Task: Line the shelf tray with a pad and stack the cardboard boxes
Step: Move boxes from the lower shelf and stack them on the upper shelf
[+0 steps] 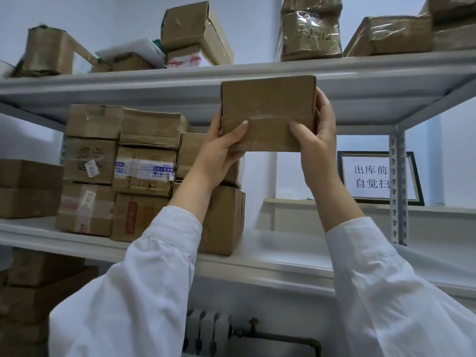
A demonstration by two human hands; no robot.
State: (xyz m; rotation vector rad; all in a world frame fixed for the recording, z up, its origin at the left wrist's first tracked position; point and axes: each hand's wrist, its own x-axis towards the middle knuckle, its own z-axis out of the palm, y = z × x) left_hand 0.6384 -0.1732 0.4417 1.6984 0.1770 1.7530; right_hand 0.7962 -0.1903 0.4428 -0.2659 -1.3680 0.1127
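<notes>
A flat brown cardboard box (268, 109) is held up in front of the upper shelf edge. My left hand (221, 150) grips its lower left corner, thumb across the front face. My right hand (318, 135) grips its right side, thumb on the front and fingers behind. To the left, a stack of taped cardboard boxes (144, 173) stands on the middle shelf tray (283, 269). A white pad (296, 248) lies on the tray's right part, below the held box.
More cardboard boxes (198, 34) crowd the top shelf (360, 73). A framed paper sign (373, 177) leans at the back right behind a perforated metal post (398, 186). Further boxes (28, 188) sit at far left and on the lower shelf. Pipes run below.
</notes>
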